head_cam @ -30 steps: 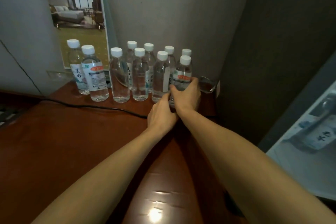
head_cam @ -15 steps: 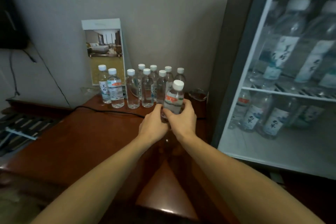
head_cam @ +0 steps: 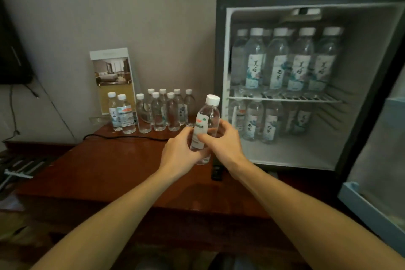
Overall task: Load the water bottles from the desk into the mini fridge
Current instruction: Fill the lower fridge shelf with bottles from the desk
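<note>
A clear water bottle with a white cap and an orange-and-green label is held upright above the desk, slightly tilted. My left hand wraps its lower part and my right hand grips it from the right. Several more bottles stand in a cluster at the back of the wooden desk. The mini fridge stands open to the right, with several bottles on its wire shelf and several on its floor below.
A standing brochure leans on the wall behind the bottles. A black cable runs across the desk's back. The fridge door hangs open at the far right. A dark screen edge is at the left.
Both hands lifted the bottle away from the cluster and brought it toward me and to the right. The view pulled back, so the open fridge is now fully in sight.
</note>
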Tool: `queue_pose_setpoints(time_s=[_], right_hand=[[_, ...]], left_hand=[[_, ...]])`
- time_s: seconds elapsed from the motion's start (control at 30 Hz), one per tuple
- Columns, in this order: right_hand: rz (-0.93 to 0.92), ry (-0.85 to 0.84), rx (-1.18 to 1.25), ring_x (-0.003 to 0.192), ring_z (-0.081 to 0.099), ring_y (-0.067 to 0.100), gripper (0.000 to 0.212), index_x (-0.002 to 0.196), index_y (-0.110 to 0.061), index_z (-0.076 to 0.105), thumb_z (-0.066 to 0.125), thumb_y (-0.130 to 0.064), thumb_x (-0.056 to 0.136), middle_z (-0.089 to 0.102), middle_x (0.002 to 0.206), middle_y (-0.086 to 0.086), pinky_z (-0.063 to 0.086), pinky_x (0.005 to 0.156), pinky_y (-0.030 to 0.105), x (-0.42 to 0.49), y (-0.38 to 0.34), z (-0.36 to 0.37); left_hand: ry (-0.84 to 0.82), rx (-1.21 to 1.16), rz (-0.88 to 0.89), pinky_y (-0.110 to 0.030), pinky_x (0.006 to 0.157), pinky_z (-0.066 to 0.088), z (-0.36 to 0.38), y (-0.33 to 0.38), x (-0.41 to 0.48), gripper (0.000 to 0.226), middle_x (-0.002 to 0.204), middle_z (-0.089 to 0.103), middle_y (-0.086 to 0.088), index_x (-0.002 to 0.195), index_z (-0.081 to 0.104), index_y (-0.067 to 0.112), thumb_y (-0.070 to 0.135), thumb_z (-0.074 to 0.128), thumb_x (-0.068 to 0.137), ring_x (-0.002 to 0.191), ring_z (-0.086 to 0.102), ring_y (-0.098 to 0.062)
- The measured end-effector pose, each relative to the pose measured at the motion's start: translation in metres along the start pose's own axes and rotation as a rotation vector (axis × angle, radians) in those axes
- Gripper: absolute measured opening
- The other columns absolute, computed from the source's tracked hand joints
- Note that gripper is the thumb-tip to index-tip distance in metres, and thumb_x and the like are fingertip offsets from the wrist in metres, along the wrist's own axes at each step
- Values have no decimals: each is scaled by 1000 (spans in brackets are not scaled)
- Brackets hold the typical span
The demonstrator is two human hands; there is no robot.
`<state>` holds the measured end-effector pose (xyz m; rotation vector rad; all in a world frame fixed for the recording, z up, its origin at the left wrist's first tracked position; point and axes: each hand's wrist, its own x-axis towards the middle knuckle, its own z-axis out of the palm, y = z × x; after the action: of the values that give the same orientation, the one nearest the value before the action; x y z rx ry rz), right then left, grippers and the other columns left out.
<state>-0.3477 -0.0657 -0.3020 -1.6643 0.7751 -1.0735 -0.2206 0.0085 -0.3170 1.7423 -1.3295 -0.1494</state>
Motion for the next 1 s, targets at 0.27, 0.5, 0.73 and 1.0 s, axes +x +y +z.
queue_pose_setpoints(time_s=[0.27, 0.5, 0.73, 1.0], right_hand=[[-11, 87, -52, 93, 74, 7, 35, 115, -22, 70, 85, -21, 84, 78, 101, -5, 62, 81, 29, -27, 10, -85], [141, 327, -281, 96, 71, 14, 60, 106, -31, 67, 79, -66, 59, 73, 102, -5, 63, 81, 45, -25, 36, -120], [257, 521, -439, 108, 68, 26, 71, 129, -21, 50, 84, -53, 74, 68, 119, 2, 58, 84, 42, -9, 38, -161], [335, 518, -553, 112, 66, 30, 67, 131, -20, 47, 77, -52, 81, 63, 126, 6, 57, 88, 44, 34, 63, -202]], left_hand=[[18, 8, -32, -42, 70, 58, 79, 68, -31, 55, 94, 71, 13, 105, 52, 40, 71, 75, 66, 88, 70, -13], [-27, 66, -89, -36, 65, 45, 146, 95, -29, 45, 101, 71, 4, 124, 53, 27, 34, 75, 85, 93, 68, -23], [-30, -13, -54, -36, 71, 51, 203, 119, -6, 22, 102, 69, 2, 118, 51, 27, 26, 60, 98, 97, 69, -26], [-150, -189, 5, -38, 84, 60, 257, 122, 41, 21, 105, 71, 7, 116, 61, 25, 16, 62, 97, 96, 69, -13]])
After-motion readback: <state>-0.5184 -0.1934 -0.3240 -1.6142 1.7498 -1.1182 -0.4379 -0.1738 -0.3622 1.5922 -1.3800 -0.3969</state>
